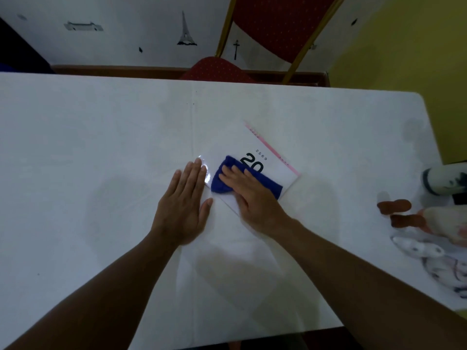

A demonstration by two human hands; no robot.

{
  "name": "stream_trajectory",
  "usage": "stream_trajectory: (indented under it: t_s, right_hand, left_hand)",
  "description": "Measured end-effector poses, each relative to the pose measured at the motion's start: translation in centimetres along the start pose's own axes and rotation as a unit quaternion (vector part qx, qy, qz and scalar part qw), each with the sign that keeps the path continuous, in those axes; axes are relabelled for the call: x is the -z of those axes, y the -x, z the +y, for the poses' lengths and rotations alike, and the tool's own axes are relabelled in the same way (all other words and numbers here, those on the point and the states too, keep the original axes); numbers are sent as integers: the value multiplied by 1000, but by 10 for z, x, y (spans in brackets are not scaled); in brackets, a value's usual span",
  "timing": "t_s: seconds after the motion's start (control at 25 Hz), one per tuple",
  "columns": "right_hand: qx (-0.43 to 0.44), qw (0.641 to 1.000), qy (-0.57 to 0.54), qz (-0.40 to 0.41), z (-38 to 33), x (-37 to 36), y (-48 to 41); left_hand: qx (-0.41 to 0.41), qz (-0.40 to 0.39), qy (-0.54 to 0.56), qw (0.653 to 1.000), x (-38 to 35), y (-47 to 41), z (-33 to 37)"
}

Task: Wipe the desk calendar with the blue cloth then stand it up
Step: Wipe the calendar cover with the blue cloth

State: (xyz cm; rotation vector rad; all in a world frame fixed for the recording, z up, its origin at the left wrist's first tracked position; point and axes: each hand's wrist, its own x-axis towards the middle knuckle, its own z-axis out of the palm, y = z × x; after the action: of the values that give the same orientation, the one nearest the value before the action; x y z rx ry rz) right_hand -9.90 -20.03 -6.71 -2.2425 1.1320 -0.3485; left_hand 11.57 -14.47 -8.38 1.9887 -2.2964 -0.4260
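Note:
A white desk calendar [242,144] with a pink edge and a large black "20" lies flat and turned at an angle on the white table [88,147]. The blue cloth [271,185] rests on the calendar's face. My right hand [250,193] presses flat on the cloth, fingers together, covering much of it. Flat on the table, my left hand [183,205] has its fingertips on the calendar's glossy left corner, holding it down. The near part of the calendar is hidden under my right hand.
At the table's right edge lie soft toys and a white bottle-like object [442,180], with brown pieces [394,207] beside them. A red chair [273,29] stands behind the far edge, by a wall with stickers.

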Motion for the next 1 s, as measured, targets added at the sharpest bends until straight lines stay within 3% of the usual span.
stream_trajectory:
  t_s: [0.28,0.44,0.6,0.72,0.84,1.0]
  right_hand:
    - [20,1000,4,-23,-14,-16,63]
    - [-2,998,-40,-41,-26,-9,71]
    - [-30,998,-59,19,-35,12,75]
    - [-54,996,-44,46,-45,23,85]
    - [-110,989,-92,38,-52,35,97]
    - [-178,966,-186,-28,-54,53,117]
  left_hand:
    - [-8,-3,-6,1000,0,1,0]
    - [3,-49,1,999,13,-1,1]
    - [-61,-61,-39,996,49,5,12]
    - [-118,-75,70,988,64,29,40]
    - [-63,-84,207,973,68,51,71]
    - [-17,-80,234,969,76,58,92]
